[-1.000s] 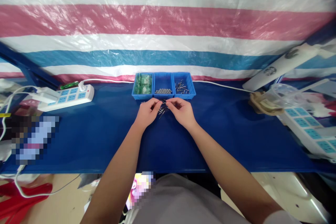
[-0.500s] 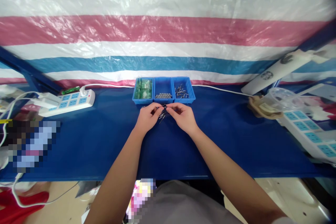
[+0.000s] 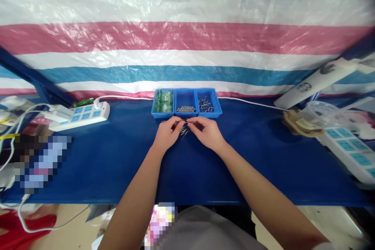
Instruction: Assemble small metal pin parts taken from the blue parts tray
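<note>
My left hand (image 3: 167, 134) is closed in a pinch just in front of the blue bins. Facing it, my right hand (image 3: 208, 133) pinches too, the fingertips of both nearly meeting. Between them shows a thin dark metal pin (image 3: 185, 120), too small to make out well. Below the fingertips, several loose metal pins (image 3: 184, 132) lie on the blue table (image 3: 199, 172). The right-hand bin (image 3: 215, 115) holds more pins, the middle bin (image 3: 185, 95) has rows of shiny metal balls (image 3: 186, 109), and in the left-hand bin (image 3: 154, 114) are small green-tinted packets (image 3: 165, 101).
A white power strip (image 3: 88, 115) with plugs and cables is at the left. On the right are another power strip (image 3: 348, 144), a clear plastic cup (image 3: 315, 113) and a white tube (image 3: 310, 84). A striped plastic sheet (image 3: 187, 39) hangs behind the table.
The view has shifted slightly, so everything appears a little lower and further right. Both hands stay pinched together at the same spot before the bins, with only slight finger movement.
</note>
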The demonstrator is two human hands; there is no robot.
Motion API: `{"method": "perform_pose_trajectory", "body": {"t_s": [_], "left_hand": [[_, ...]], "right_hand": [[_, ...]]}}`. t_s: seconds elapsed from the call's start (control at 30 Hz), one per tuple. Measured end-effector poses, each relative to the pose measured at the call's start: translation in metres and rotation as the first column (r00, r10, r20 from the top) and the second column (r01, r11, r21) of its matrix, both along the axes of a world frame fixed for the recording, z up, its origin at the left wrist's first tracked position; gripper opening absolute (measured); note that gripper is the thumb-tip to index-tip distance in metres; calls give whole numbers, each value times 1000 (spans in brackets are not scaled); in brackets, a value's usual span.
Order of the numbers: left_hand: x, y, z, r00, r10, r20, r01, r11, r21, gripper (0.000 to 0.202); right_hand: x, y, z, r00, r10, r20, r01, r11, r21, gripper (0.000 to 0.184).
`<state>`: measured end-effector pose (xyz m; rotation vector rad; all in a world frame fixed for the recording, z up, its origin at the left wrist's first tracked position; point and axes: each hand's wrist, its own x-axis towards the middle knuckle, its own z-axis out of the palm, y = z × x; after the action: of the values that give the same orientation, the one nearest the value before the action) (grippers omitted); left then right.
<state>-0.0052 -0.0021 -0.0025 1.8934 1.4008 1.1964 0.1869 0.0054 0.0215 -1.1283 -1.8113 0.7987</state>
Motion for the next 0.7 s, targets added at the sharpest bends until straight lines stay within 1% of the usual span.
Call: {"method": "perform_pose_trajectory", "body": {"t_s": [0.07,0.2,0.43,0.57,0.7], "left_hand": [[0,0,0,1000,-10,-1,10,1000,-15,27],[1,-1,-1,1000,-13,-13,13,1000,-29,28],[0,-1,0,999,-24,-22,23,1000,-21,28],[1,-1,-1,1000,-21,-20,21,1000,-7,26],[2,-1,-2,999,-54,5,54,998,9,25]], "right_hand": [[0,-2,-8,1000,14,-4,-14,1000,12,21],[2,0,-16,999,-33,-41,33,999,13,21],[-1,-1,-14,998,-47,-43,48,998,29,22],[-2,-3,-12,998,-57,-5,57,998,-9,28],[-1,-3,-12,997,-78,6,78,995,-57,37]]}}
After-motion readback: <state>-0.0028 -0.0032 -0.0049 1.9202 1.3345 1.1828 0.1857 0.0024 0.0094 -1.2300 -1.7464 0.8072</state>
